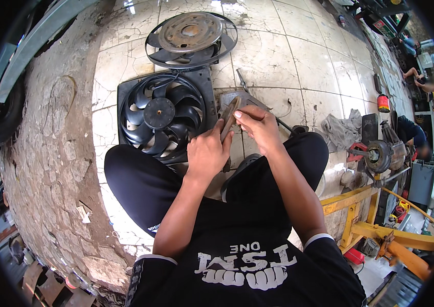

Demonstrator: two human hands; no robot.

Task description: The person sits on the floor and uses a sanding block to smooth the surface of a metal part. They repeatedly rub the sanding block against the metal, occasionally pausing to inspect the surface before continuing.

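Note:
My left hand (207, 152) and my right hand (259, 127) meet above the floor between my bent knees. Both grip a narrow, flat brown strip (231, 118) that stands tilted between them; its exact kind is unclear. The left fingers close round its lower end, while the right thumb and fingers pinch its upper side. Just left of my hands lies a black radiator fan (159, 113) in a square shroud. Behind the strip, a grey metal plate (233, 96) rests on the tiles, partly hidden by my fingers.
A second black fan (164, 55) bears a rusty round disc (190, 31) at the far side. Right of my knee are a grey rag (341, 132), a red canister (383, 103), a greasy mechanical part (379, 155) and a yellow steel frame (351, 200). People (421, 84) sit farther right.

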